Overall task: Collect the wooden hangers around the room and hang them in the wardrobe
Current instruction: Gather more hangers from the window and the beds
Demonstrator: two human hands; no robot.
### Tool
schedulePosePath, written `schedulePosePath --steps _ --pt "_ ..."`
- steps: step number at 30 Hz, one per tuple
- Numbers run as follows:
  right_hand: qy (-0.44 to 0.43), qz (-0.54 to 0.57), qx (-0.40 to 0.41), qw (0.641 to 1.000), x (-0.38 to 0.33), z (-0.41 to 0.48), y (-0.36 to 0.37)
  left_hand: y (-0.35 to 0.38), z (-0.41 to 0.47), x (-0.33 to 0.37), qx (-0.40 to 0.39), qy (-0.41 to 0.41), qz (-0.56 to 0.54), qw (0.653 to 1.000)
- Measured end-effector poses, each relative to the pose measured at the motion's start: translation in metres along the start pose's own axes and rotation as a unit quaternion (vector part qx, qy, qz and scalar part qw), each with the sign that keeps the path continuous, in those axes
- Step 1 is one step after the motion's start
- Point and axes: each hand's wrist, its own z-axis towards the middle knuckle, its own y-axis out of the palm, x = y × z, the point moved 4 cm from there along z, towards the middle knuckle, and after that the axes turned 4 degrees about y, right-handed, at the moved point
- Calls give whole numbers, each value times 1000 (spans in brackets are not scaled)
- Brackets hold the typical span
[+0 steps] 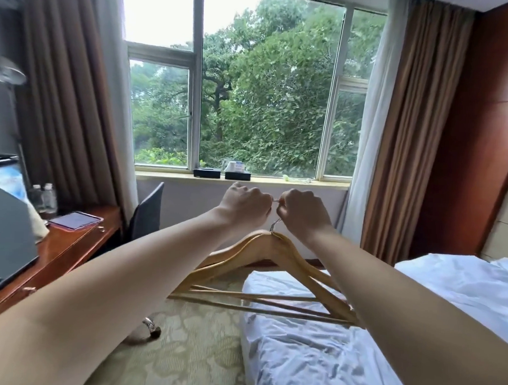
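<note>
A bunch of light wooden hangers with metal hooks hangs in the air in front of me, above the bed's corner. Both my arms reach forward. My left hand and my right hand are closed side by side on the metal hooks at the top of the bunch. The hangers' bars spread out below my wrists, partly hidden behind my right forearm. No wardrobe is in view.
A bed with white sheets lies at the lower right. A wooden desk with a phone, bottles and a dark screen stands on the left, a chair beside it. Ahead is a window with boxes on its sill.
</note>
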Motion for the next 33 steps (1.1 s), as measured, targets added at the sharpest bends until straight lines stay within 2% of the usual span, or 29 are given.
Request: schedulePosePath --steps 6,10,16,26,33 --pt "-53 -61 -10 997 -47 18 10 12 -12 -46 -6 -23 2 1000" --pt "-55 -82 -16 995 -63 34 13 18 -10 -71 -11 -39 -1 999" --pt "-61 -77 -25 995 -80 65 33 41 5 -107 -60 -85 -32 994" --pt "-84 -56 -21 995 -74 156 102 104 63 -162 -77 -105 -9 991" --pt "-93 -21 -19 995 -52 235 148 145 124 -193 -49 -103 22 993"
